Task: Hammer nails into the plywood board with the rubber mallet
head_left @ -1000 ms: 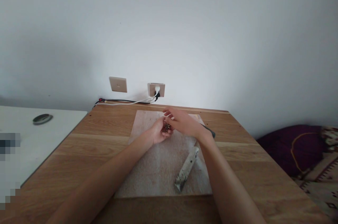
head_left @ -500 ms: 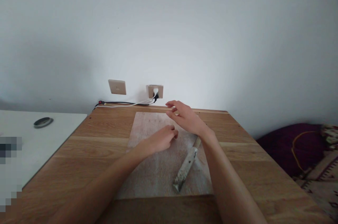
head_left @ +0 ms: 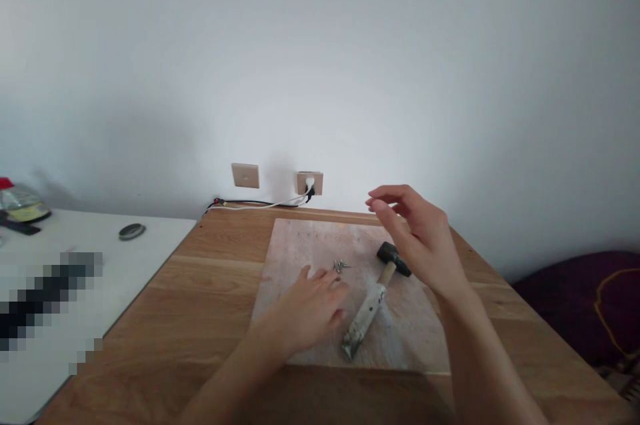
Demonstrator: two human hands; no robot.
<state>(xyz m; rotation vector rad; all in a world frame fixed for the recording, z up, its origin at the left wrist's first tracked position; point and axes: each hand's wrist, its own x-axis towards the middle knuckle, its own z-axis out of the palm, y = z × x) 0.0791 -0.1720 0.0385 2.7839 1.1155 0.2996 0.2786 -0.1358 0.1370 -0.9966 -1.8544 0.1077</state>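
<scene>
My left hand (head_left: pixel 313 305), slightly blurred, is low over a pale wooden board (head_left: pixel 313 265), its fingers apart and holding nothing. Just beyond its fingertips lies a small pile of metal nails (head_left: pixel 341 265). To the right, a hammer (head_left: pixel 367 318) rests diagonally on the board, its dark head (head_left: pixel 393 258) at the far end and its worn, whitish handle towards me. My right hand (head_left: pixel 420 231) is raised over the board's far right side, near the hammer head. Its fingers are loosely curved, with a gap inside the thumb; nothing shows in it.
The board lies on a wooden table (head_left: pixel 215 305) against a white wall. Cables (head_left: pixel 260 205) run along the back edge to a wall socket (head_left: pixel 310 183). On a white table (head_left: pixel 165 231) at left are a small dark round object (head_left: pixel 132 231) and a red-capped bottle (head_left: pixel 23 201).
My left hand has drawn back towards me and spread its fingers, uncovering the nails. My right hand has lifted and moved right, exposing the hammer head. The view has swung left.
</scene>
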